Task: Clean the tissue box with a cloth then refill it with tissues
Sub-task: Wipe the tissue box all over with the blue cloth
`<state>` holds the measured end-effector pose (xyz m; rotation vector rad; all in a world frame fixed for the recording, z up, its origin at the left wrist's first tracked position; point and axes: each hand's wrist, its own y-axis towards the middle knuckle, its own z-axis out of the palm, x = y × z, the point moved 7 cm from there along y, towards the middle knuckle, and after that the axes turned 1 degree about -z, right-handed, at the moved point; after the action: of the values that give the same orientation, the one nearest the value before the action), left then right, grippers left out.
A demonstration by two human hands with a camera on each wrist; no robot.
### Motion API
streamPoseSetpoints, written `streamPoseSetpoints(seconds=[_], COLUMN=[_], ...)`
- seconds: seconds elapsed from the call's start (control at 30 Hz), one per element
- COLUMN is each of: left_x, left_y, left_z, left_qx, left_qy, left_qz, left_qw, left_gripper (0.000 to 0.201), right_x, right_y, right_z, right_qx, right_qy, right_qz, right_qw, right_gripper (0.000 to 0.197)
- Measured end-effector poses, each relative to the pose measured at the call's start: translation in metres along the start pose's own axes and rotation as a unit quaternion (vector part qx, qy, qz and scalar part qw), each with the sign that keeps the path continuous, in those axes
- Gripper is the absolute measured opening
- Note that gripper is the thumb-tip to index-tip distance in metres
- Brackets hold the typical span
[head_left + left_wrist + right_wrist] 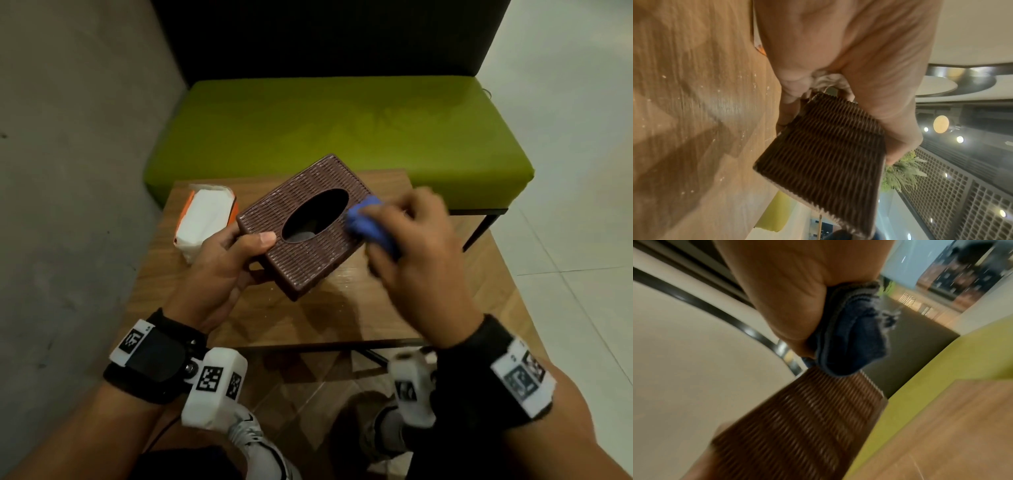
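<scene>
A brown woven tissue box (308, 226) with an oval opening is tilted above the wooden table (308, 318). My left hand (233, 253) grips its near-left corner, thumb on top; the left wrist view shows the box's side (822, 162) under my palm. My right hand (411, 246) grips a bunched blue cloth (368, 226) and presses it on the box's right end. In the right wrist view the cloth (851, 340) touches the box's edge (807, 426). A white tissue pack (205, 219) with orange ends lies on the table to the left.
A green padded bench (342, 130) with a dark backrest stands right behind the table. A grey wall (68, 171) runs along the left. My shoes (257, 442) show below the table's near edge.
</scene>
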<state>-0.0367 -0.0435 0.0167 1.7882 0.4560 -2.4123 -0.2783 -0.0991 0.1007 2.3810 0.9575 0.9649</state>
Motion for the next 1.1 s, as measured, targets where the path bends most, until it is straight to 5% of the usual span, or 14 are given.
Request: streamPoseSetpoints(seconds=[0.33, 0.5, 0.67, 0.83, 1.0, 1.1], left_x=[0.002, 0.001, 0.008, 0.009, 0.013, 0.009], left_y=[0.0, 0.002, -0.004, -0.005, -0.011, -0.008], left_z=[0.009, 0.014, 0.018, 0.02, 0.019, 0.02], left_qx=[0.013, 0.031, 0.051, 0.059, 0.057, 0.054], left_qy=[0.05, 0.065, 0.062, 0.068, 0.091, 0.089], left_qz=[0.003, 0.004, -0.009, -0.004, -0.009, -0.006], left_qw=[0.999, 0.997, 0.997, 0.996, 0.994, 0.994], left_gripper=[0.057, 0.062, 0.046, 0.041, 0.039, 0.046], right_x=[-0.005, 0.049, 0.0, 0.06, -0.005, 0.043], right_y=[0.027, 0.02, 0.033, 0.001, 0.028, 0.018], right_z=[0.009, 0.031, 0.009, 0.035, 0.015, 0.031], right_qx=[-0.056, 0.028, -0.069, 0.061, -0.037, 0.048], right_qy=[-0.028, 0.023, -0.013, 0.055, -0.002, 0.03], right_qz=[0.062, -0.07, 0.033, -0.099, 0.031, -0.059], right_qw=[0.996, 0.997, 0.997, 0.992, 0.999, 0.997], right_gripper=[0.018, 0.02, 0.014, 0.026, 0.018, 0.021])
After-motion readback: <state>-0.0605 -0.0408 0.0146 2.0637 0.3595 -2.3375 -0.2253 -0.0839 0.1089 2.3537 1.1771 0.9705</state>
